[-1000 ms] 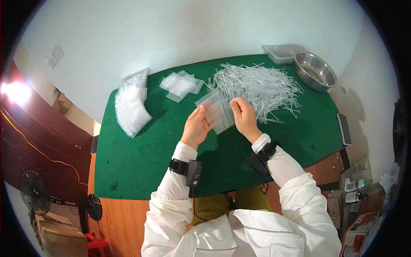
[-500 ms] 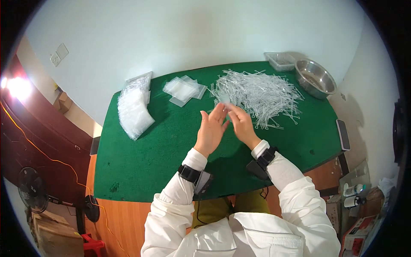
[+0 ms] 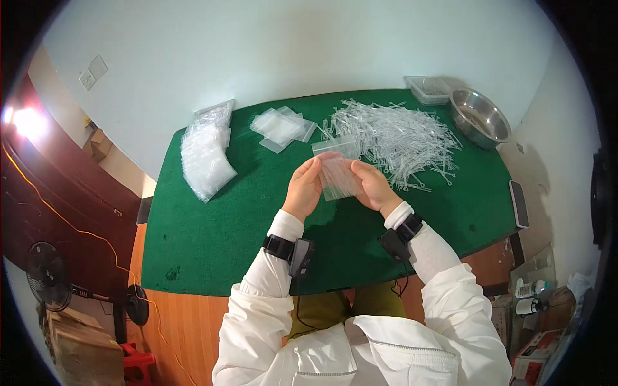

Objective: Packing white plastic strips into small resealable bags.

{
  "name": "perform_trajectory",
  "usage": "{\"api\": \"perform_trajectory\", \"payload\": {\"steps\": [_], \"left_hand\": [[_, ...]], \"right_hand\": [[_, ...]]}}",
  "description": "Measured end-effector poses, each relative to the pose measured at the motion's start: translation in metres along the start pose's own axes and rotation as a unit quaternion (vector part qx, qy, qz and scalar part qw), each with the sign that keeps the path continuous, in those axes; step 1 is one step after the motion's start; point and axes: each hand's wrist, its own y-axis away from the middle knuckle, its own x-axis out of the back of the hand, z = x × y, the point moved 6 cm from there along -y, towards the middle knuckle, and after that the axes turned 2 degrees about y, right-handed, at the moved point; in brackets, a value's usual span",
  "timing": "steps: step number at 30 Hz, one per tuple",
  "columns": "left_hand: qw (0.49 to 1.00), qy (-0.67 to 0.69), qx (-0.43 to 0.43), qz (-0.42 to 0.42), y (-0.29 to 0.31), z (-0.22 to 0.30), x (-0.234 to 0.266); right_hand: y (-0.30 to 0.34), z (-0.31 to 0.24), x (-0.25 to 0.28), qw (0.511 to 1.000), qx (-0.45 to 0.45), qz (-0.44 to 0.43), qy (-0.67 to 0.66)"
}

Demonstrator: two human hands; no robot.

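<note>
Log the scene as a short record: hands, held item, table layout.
Left hand: grips the bag at its left edge
Right hand: grips its right edge
Bag contents: thin clear pieces
Table: green top
Table left: fanned bags
Table middle: loose bags
Table right: clear pile
Far right: tray, metal bowl

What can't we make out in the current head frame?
All head view.
Left hand and right hand, underside grip: mostly hidden by the clear bag.
Whether the bag is sealed: too small.
Count of the thin pieces inside: too small, overlapping.
Heap of clear pieces, lower layers: covered by upper ones.
Cardboard box, base: cut off by lower edge.
</note>
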Motion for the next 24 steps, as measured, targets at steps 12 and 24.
{"api": "perform_trajectory", "payload": {"steps": [12, 24], "left_hand": [[0.995, -0.048, 0.009, 0.084, 0.000, -0.003, 0.024], [0.975, -0.178, 0.040, 0.128, 0.001, -0.010, 0.037]], "right_hand": [[0.000, 0.005, -0.002, 1.000, -0.025, 0.006, 0.014], [-0.001, -0.008, 0.016, 0.962, 0.023, 0.121, 0.242]]}}
